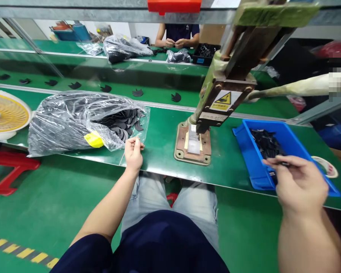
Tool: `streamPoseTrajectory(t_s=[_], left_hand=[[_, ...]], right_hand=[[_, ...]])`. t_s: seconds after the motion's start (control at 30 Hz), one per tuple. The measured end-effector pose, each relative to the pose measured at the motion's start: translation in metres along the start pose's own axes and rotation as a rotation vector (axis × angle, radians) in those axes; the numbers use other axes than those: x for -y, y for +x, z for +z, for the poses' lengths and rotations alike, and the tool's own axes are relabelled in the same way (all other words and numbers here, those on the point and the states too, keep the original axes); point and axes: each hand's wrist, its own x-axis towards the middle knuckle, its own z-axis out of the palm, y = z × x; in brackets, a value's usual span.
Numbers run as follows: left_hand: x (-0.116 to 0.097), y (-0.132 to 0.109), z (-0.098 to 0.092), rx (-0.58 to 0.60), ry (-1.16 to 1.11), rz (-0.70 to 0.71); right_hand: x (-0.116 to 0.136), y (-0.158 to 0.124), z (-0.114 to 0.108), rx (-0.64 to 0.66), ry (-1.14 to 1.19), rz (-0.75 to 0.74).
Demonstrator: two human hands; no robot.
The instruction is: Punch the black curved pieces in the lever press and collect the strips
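Note:
My left hand (134, 153) is closed at the mouth of a clear plastic bag (65, 117), its thumb and fingers pressed together. Whatever they may pinch is hidden. Flat, dark, curved pieces (125, 121) show in the bag's opening. My right hand (301, 185) is over the near side of a blue bin (252, 167), fingers closed around a small black piece (283, 163) that is mostly covered. More small black parts (265, 143) lie in the bin. Between my hands stands a green hand press (213, 91), with a pale block (193, 146) on its base plate.
Behind the bench, dark notched pieces (138, 93) lie in a spaced row on a green strip. A yellow fan (7, 113) is at the left, a tape roll (325, 167) beyond the bin. Across from me a person's hands (174, 43) work near a black bin (206, 53).

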Motion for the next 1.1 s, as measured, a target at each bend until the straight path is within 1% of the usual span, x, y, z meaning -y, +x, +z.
streamPoseTrajectory(t_s=[0.1,0.17,0.23,0.33,0.4,0.47,0.6,0.73,0.8,0.87,0.97,1.0,1.03,1.1], left_hand=[[-0.001,0.0,-0.02,-0.008,0.037,0.035],[0.001,-0.001,-0.027,0.017,0.028,0.027],[0.002,-0.002,-0.03,0.049,0.01,0.013],[0.001,-0.003,-0.028,0.076,-0.022,0.003],[-0.001,-0.003,-0.027,0.076,-0.066,0.006],[-0.004,-0.004,-0.027,0.094,-0.104,0.004],[-0.008,-0.005,-0.027,0.148,-0.135,-0.023],[-0.007,-0.004,-0.026,0.17,-0.156,-0.01],[-0.005,-0.002,-0.028,0.185,-0.149,-0.008],[-0.002,0.0,-0.031,0.181,-0.131,0.006],[0.001,-0.005,-0.031,0.171,-0.056,0.042],[0.0,-0.01,-0.029,0.197,-0.019,0.054],[-0.003,-0.017,-0.026,0.254,0.016,0.065],[-0.015,-0.035,-0.018,0.447,0.054,0.089]], right_hand=[[0.002,-0.042,0.022,0.17,0.245,0.041],[-0.004,-0.064,0.039,0.18,0.245,0.075],[-0.012,-0.081,0.057,0.166,0.212,0.106],[-0.019,-0.097,0.081,0.144,0.193,0.154],[-0.021,-0.103,0.091,0.12,0.204,0.184],[-0.023,-0.106,0.093,0.105,0.213,0.193],[-0.03,-0.107,0.088,0.126,0.204,0.152],[-0.031,-0.102,0.088,0.093,0.15,0.049],[-0.023,-0.102,0.091,0.079,0.152,0.001],[-0.01,-0.108,0.094,0.104,0.188,-0.014],[0.012,-0.126,0.099,0.231,0.21,-0.023],[0.02,-0.134,0.1,0.284,0.22,-0.032],[0.027,-0.141,0.101,0.336,0.235,-0.047],[0.041,-0.154,0.102,0.422,0.273,-0.087]])
